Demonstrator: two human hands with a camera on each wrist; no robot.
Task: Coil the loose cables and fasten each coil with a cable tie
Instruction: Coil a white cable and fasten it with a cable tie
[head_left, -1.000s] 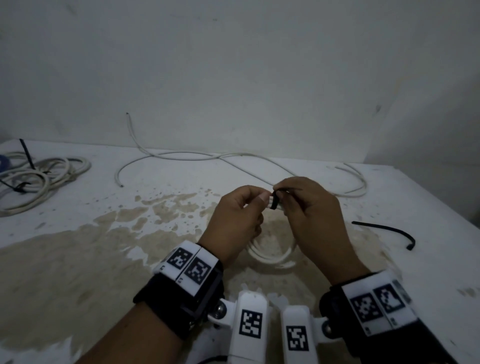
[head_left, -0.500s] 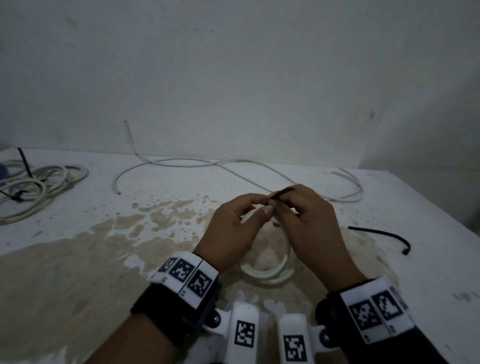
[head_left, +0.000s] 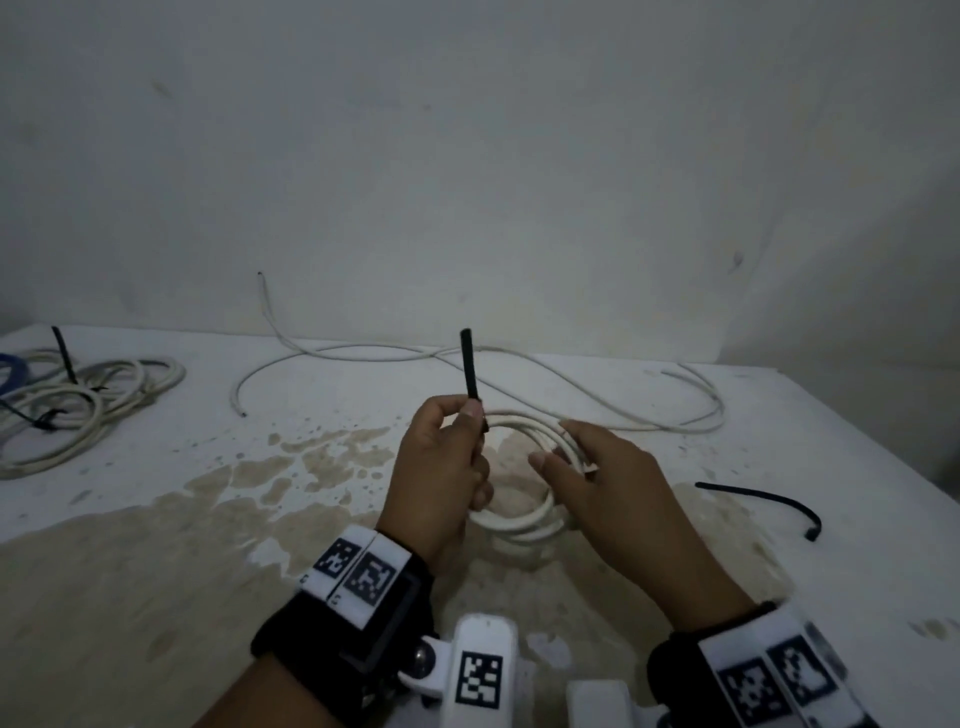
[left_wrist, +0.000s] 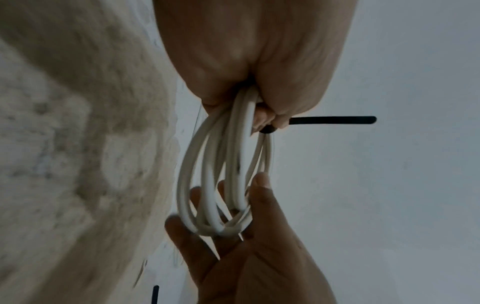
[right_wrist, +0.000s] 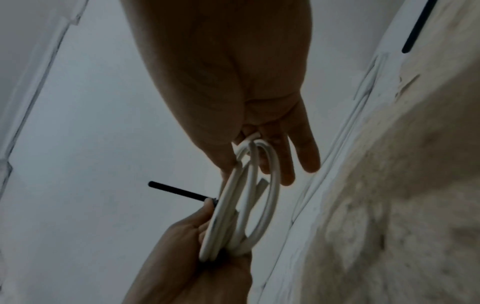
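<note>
A small white cable coil (head_left: 524, 519) hangs above the stained table between both hands. My left hand (head_left: 470, 421) grips the coil's left side, thumb and fingers curled over it. A black cable tie (head_left: 470, 364) is wrapped round the strands there, and its tail sticks straight up. My right hand (head_left: 556, 447) holds the coil's right side between thumb and nearly straight fingers. In the left wrist view the coil (left_wrist: 207, 185) runs from my left hand to the right hand, and the tie's tail (left_wrist: 332, 120) juts sideways. The right wrist view shows the same coil (right_wrist: 272, 185) and tie (right_wrist: 176, 190).
A long loose white cable (head_left: 519, 374) snakes along the back of the table near the wall. A spare black cable tie (head_left: 763, 501) lies to the right. Tied white coils (head_left: 88, 400) lie at the far left. The table's edge (head_left: 883, 441) runs along the right.
Both hands were pinching the tie together at the coil's top. The right hand has let go of the tie and moved to the coil's right side; the tail now stands up.
</note>
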